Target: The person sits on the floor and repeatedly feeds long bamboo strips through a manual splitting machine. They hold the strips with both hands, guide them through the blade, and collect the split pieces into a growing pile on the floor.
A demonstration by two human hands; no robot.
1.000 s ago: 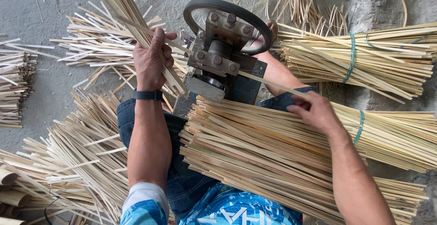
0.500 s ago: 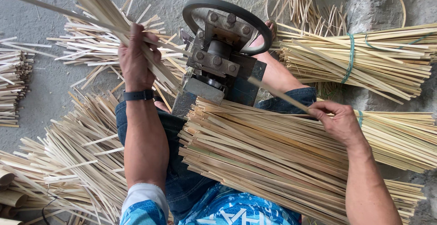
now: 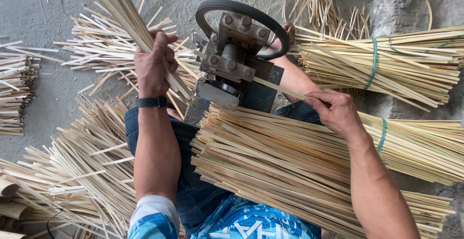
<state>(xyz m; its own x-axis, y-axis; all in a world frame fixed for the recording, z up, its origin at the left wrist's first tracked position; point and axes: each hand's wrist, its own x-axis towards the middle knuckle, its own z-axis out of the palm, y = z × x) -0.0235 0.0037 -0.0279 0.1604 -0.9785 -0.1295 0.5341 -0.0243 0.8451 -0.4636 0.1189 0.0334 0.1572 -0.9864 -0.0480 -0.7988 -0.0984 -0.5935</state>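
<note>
At the splitting machine, left hand grips a bundle of split strips; right hand fingers pinch one bamboo strip entering it. Misalignment could jam; fingers risk being drawn close.

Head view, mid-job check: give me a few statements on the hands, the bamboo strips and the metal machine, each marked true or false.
1. The left hand grips a bunch of thin strips raised above the floor. True.
2. The right hand is empty. False: it pinches a single strip that leads into the metal machine.
3. A black band sits on the left wrist. True.
4. The bundle at upper right is tied with red cord. False: its tie is green.
5. The machine has a dark round wheel on top. True.
6. The pile of strips on the lap lies left of the left arm. False: it lies between the arms, under the right one.
</note>
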